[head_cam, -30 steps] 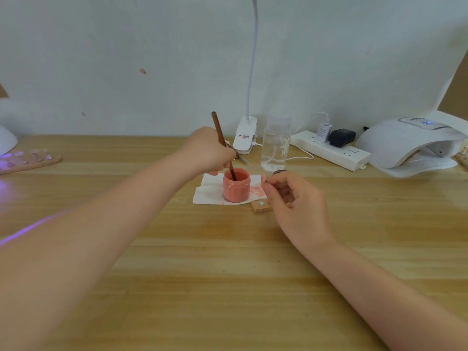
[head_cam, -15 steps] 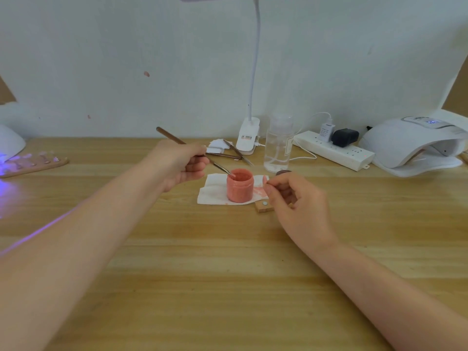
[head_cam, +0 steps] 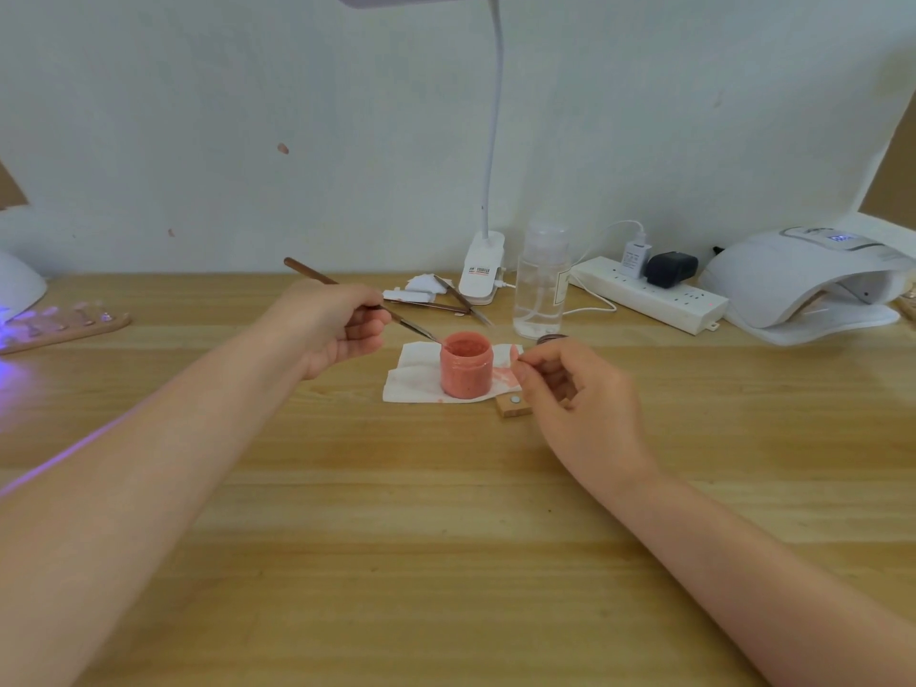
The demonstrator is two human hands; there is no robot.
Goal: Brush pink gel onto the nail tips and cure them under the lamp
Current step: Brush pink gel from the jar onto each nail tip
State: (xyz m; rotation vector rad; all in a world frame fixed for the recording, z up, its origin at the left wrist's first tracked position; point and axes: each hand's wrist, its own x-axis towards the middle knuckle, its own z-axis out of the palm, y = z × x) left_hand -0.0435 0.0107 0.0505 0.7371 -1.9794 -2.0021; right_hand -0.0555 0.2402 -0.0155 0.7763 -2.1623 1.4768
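Over the open pink gel jar (head_cam: 466, 364) on its white tissue (head_cam: 414, 376), the left hand (head_cam: 337, 327) grips the thin brown brush (head_cam: 367, 305), now tilted low with its tip wiping the rim instead of standing inside, so it seems loaded, while the right hand (head_cam: 577, 394) pinches a small nail tip (head_cam: 517, 358) just beside the jar.

Head view: worn on head, faces forward and down across wooden table (head_cam: 446, 538) toward wall (head_cam: 248, 116).
Nearness: forearms close; table's far edge farther.
Other views: none.

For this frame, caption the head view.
Left hand touches brush to pink jar; right hand pinches a nail tip.
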